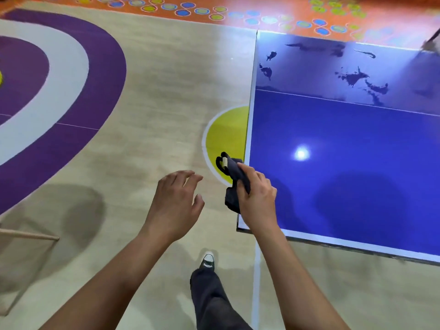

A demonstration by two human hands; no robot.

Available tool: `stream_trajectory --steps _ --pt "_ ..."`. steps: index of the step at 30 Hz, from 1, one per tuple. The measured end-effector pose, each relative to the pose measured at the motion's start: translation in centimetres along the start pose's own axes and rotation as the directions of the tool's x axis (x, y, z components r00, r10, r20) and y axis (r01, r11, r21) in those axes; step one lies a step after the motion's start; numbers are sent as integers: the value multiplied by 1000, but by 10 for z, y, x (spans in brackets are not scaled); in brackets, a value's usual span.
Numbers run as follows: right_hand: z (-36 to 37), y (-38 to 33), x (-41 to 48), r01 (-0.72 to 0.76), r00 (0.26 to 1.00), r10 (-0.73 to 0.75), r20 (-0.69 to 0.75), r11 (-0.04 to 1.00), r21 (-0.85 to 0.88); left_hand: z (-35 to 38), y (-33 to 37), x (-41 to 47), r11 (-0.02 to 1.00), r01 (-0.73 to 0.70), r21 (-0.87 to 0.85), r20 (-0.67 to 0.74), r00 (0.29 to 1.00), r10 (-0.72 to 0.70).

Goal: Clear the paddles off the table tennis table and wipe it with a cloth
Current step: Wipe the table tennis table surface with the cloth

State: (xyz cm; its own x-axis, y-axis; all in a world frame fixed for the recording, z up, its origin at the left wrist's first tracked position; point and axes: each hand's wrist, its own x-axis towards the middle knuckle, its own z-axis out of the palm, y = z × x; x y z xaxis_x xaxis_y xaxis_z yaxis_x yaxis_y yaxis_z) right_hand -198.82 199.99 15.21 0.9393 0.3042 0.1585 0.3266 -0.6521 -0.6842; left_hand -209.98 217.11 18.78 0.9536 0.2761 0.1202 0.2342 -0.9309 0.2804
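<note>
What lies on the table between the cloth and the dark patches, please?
Head view: between cloth and dark patches, only bare table, a light glare and the white line.

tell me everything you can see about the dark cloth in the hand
The cloth is dark, almost black, soft fabric, bunched into a crumpled wad. A small pale tag shows near its far end. The right hand grips it round the middle, so both ends stick out. It is held by the side edge of the blue table, near the closest corner, not spread on the top. The left hand is close but apart from it.
</note>
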Motion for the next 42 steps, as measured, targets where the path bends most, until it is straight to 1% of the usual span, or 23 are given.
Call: stream_trajectory --steps 5,8,11,16,18,22,25,27,31,34,36,42 --pt "37 -20 94 -40 999 41 -6 996 73 -9 -42 93 999 -12 30 26 1000 12" --pt "54 -35 150 -18 1000 20 -16 995 99 -18 -67 144 999 -16 49 21 1000 15" --pt "71 -52 204 -17 1000 18 -20 997 74 -24 -91 195 999 -13 46 9 1000 13" --pt "103 -75 296 11 997 -9 -79 1000 28 -23 -136 289 1000 -10 14 -4 1000 10" --pt "121 -83 339 -3 996 5 -93 1000 26 -22 -159 336 1000 -18 6 -13 1000 18" --pt "156 -101 430 -24 992 22 -127 1000 -17 -25 -210 434 998 -68 3 -15 998 68" --pt "179 -118 496 -57 987 55 -148 998 -6 -29 -248 510 996 -92 -16 -36 995 91" --pt "189 -126 533 -73 982 74 -176 997 11 -31 -264 560 991 -136 -13 -42 990 136" --pt "203 -133 608 -115 970 104 -218 993 -39 -29 -282 659 973 -230 -25 -32 973 230" --pt "210 -129 670 -173 956 164 -243 985 -18 -21 -287 730 953 -303 -9 -49 952 302" --pt "217 -119 710 -176 947 167 -273 984 -10 -11 -288 778 939 -345 0 -36 938 344" --pt "237 -70 848 -230 918 240 -316 971 69 25 -283 929 921 -390 -6 55 919 389"
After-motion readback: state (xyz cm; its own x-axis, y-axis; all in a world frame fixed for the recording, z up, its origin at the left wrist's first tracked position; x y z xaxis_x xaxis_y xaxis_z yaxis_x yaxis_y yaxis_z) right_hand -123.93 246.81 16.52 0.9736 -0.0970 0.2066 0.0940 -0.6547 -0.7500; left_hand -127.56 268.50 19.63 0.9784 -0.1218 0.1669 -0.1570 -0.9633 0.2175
